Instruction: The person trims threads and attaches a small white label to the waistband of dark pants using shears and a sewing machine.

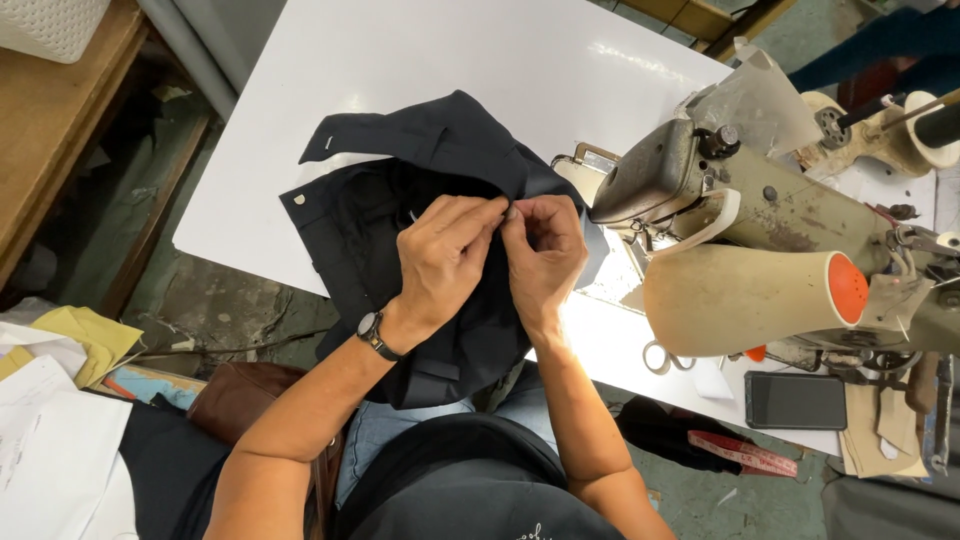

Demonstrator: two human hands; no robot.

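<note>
Down at the bottom my lap and dark top are filling the view, and both forearms are reaching up from there; my left hand (pixel 445 255), the one with the wristwatch (pixel 372 330), is curling its fingers together and pinching a fold of the dark navy garment (pixel 420 200); my right hand (pixel 545 250) is doing the same from the other side, fingertips pressed shut on that same bit of cloth, so the two hands are meeting knuckle to knuckle right over the middle; can't tell whether something small like a thread is caught in the pinch, it's too tiny.

Garment is lying bunched on the near edge of the white tabletop (pixel 450 60), partly hanging over towards my knees; its long flap with a button is stretching away up and to the left of my hands, so most of the cloth is sitting under and beyond my left hand; right hand is nearer the old sewing machine (pixel 760 220), which is standing just beside on the right; a black phone (pixel 795 400) and a red measuring tape (pixel 742 453) are lying further right.
</note>
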